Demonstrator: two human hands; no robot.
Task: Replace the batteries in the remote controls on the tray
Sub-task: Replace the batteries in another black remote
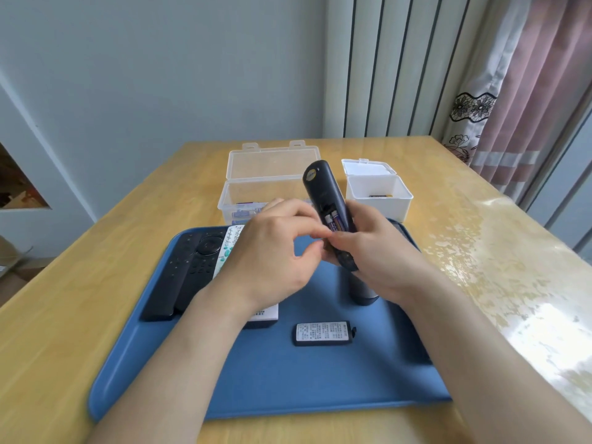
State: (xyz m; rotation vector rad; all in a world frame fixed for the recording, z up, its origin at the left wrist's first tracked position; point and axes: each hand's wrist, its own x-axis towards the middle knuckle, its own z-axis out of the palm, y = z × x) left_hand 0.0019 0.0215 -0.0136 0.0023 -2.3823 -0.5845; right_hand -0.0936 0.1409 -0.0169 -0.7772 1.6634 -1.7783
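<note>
Dark remote (323, 190) is gripped by right hand (374, 251) above tray (288, 379); left hand (275, 248) fingertips are pinched at its two exposed batteries (333, 222).

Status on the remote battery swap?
Right hand grips dark remote, compartment open, two batteries seated. Left hand fingertips at batteries. Labelled black cover off, on blue tray.

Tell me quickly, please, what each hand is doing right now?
Left hand: fingers pinched at the batteries in the remote.
Right hand: closed, holding the remote.
</note>
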